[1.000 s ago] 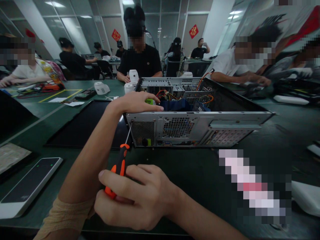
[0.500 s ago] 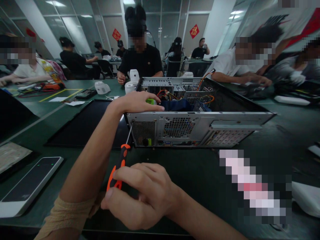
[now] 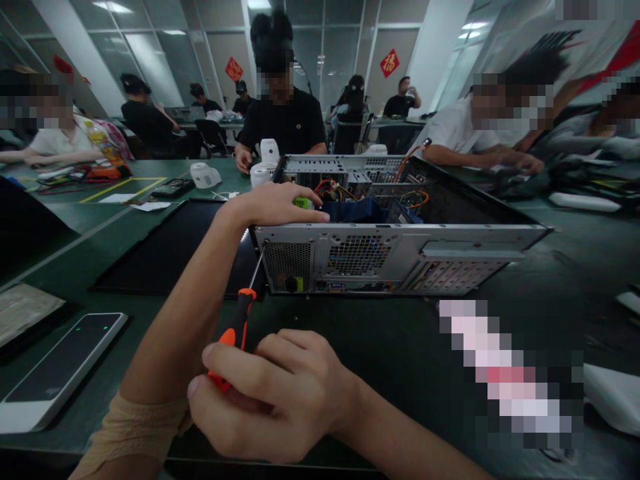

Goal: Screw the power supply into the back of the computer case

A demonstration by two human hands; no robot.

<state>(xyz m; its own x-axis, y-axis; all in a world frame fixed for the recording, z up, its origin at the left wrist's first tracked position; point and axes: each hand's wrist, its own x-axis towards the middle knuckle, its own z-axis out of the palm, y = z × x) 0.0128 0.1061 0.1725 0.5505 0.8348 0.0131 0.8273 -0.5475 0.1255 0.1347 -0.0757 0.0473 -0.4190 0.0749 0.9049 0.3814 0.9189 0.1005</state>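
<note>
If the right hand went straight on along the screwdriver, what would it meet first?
Likely the case, by its near left corner: the screwdriver in the right hand points there, tip seemingly at the metal, though contact is unclear.

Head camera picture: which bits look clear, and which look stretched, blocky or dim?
Head view: the screwdriver and computer case look fairly clear, the case's right interior dark; head view: the table is dim against the bright light at top left; head view: the white shirt at top right looks stretched, probably by a wide lens; head view: blocky squares cover a diagonal strip.
</note>
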